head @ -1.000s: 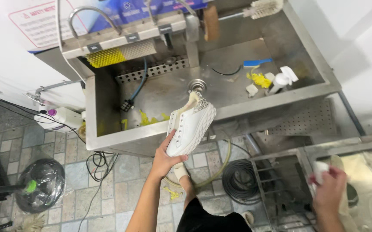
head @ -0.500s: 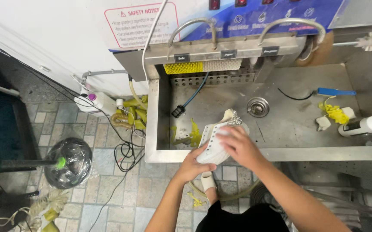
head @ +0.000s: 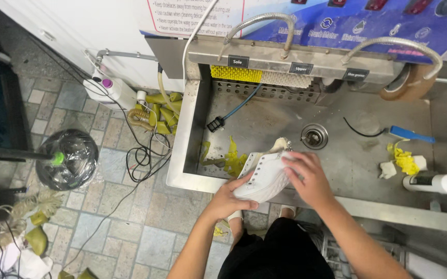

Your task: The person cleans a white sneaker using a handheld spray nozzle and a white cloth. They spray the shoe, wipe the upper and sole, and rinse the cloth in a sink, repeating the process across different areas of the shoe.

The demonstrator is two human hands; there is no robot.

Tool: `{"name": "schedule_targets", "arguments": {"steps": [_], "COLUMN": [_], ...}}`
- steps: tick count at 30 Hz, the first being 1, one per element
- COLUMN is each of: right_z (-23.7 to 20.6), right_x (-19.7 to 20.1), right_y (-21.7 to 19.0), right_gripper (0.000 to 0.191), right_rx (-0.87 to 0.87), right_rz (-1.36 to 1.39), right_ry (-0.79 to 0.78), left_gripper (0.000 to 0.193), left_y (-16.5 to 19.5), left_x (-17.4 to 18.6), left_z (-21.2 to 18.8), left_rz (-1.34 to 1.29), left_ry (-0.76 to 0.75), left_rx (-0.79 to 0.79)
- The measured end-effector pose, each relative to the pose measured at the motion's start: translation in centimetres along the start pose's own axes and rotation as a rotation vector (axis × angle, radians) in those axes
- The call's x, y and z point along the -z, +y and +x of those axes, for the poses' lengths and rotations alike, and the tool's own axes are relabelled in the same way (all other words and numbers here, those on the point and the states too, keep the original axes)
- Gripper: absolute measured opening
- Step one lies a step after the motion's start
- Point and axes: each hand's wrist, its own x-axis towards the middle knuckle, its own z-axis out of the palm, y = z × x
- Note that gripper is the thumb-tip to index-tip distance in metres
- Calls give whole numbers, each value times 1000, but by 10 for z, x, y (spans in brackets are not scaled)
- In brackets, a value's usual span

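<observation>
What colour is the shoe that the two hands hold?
The shoe is white, seen best in the head view, held by the left hand and right hand.

Bright even light, soft shadows; edges bowed, perhaps wide lens; focus sharp.

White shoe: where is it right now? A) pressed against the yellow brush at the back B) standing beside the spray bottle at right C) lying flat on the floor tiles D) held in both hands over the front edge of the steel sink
D: the left hand grips the white shoe from below and the right hand rests on top, over the front rim of the steel sink, well clear of the yellow brush.
</observation>
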Motion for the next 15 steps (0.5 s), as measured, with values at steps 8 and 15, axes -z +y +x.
{"name": "schedule_targets", "arguments": {"steps": [8, 15], "right_z": [20, 21], "right_x": [3, -7], "right_y": [44, 48], "right_gripper": [26, 26], "right_rx": [270, 281], "right_rz": [234, 474], "right_ry": [-293, -427], "left_gripper": [87, 83], "left_y": [5, 3], "left_x": [-11, -18], "left_z": [3, 8], "left_rz": [156, 101], "left_ry": [137, 204], "left_rx": [55, 76]}}
